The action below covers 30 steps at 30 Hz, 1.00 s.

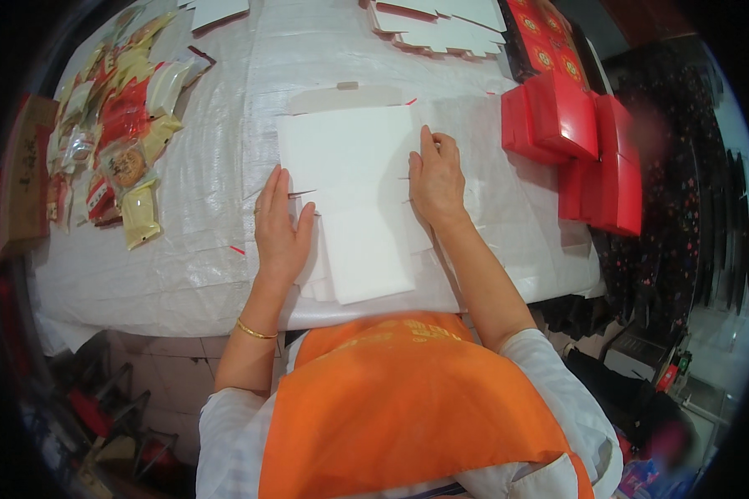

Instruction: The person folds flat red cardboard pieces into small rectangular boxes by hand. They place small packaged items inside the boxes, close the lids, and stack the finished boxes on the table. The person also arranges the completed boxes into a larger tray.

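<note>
A flat, unfolded white cardboard box blank [349,158] lies in front of me, its tab flap at the far end. My left hand [281,224] rests along its left edge, fingers stretched out and thumb apart. At the right edge, my right hand [437,179] touches the card with its fingers partly bent and apart; nothing shows inside its grasp. The near panel of the blank reaches almost to the table's front edge, with more white card partly visible under it.
Wrapped snacks, among them a round pastry in clear film [126,165], lie at the left beside a brown carton [27,175]. Glossy red boxes [566,116] are stacked at the right. More white blanks [441,29] lie at the far side of the covered table [200,283].
</note>
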Tool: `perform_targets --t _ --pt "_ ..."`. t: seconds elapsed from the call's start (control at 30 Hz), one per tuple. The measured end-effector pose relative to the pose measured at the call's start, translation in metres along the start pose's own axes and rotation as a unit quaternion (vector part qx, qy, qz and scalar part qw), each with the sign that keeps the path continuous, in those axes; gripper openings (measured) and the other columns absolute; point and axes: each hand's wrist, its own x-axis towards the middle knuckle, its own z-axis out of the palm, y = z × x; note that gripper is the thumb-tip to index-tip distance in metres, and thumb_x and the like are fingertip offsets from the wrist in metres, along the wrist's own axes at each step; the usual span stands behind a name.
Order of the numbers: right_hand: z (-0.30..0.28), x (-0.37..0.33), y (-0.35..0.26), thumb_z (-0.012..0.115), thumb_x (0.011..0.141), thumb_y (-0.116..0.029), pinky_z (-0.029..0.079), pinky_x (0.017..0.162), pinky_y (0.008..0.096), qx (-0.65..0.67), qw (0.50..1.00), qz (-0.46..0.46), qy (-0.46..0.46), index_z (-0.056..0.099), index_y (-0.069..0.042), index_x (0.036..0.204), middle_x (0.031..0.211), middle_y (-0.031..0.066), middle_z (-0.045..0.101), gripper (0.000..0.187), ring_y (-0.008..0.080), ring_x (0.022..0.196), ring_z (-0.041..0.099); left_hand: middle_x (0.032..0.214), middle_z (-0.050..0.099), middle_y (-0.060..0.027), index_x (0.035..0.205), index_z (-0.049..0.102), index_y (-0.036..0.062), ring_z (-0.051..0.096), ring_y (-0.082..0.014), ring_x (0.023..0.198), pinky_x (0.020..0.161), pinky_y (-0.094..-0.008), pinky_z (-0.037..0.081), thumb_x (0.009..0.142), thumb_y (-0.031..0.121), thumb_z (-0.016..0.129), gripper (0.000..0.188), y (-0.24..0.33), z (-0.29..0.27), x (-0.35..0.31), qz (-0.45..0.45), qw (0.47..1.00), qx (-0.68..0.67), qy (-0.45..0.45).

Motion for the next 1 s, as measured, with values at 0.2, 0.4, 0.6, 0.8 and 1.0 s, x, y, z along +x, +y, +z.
perform_targets --t 0.2,0.4,0.6,0.8,1.0 --pt "0.003 -0.001 0.002 0.062 0.092 -0.012 0.052 0.087 0.0412 -0.023 0.999 -0.028 0.028 0.051 0.000 0.138 0.126 0.0177 0.051 0.049 0.0342 0.113 0.053 0.146 0.044 -0.0251 0.142 0.042 -0.0076 0.046 -0.0403 0.132 0.110 -0.0444 0.038 0.089 0.011 0.065 0.060 0.000 0.000 0.001 0.006 1.000 0.002 0.001" --pt "0.001 0.000 0.001 0.062 0.092 -0.010 0.051 0.084 0.0383 -0.015 0.999 -0.030 0.032 0.057 -0.003 0.136 0.119 0.0157 0.052 0.044 0.0300 0.103 0.053 0.150 0.042 -0.0213 0.145 0.042 -0.0036 0.043 -0.0361 0.136 0.113 -0.0416 0.034 0.092 0.012 0.064 0.060 -0.002 0.001 0.000 -0.009 1.000 0.000 0.004" --pt "0.003 0.006 0.003 0.065 0.089 -0.011 0.049 0.083 0.0402 0.137 0.989 0.033 0.035 0.064 -0.002 0.118 0.107 0.0139 0.057 0.030 0.0308 0.097 0.057 0.150 0.043 -0.0205 0.145 0.041 -0.0034 0.043 -0.0354 0.137 0.113 -0.0415 0.034 0.092 0.012 0.064 0.060 0.000 0.000 0.000 -0.010 1.000 0.006 0.001" --pt "-0.007 0.026 0.002 0.064 0.090 -0.023 0.050 0.077 0.0457 0.065 0.994 0.075 -0.052 0.059 0.001 0.093 0.083 0.0194 0.062 0.024 0.0379 0.080 0.061 0.149 0.042 -0.0241 0.142 0.044 -0.0048 0.045 -0.0394 0.133 0.110 -0.0436 0.038 0.089 0.008 0.064 0.059 -0.003 -0.002 -0.002 0.021 1.000 0.008 0.010" --pt "-0.020 0.037 0.027 0.062 0.091 -0.021 0.046 0.060 0.0355 0.221 0.966 0.132 -0.036 0.059 0.004 0.092 0.069 0.0097 0.058 0.026 0.0172 0.064 0.057 0.154 0.039 -0.0172 0.141 0.051 0.0049 0.038 -0.0355 0.141 0.114 -0.0451 0.031 0.078 -0.004 0.061 0.065 -0.009 -0.028 -0.002 0.120 0.990 0.051 -0.045"
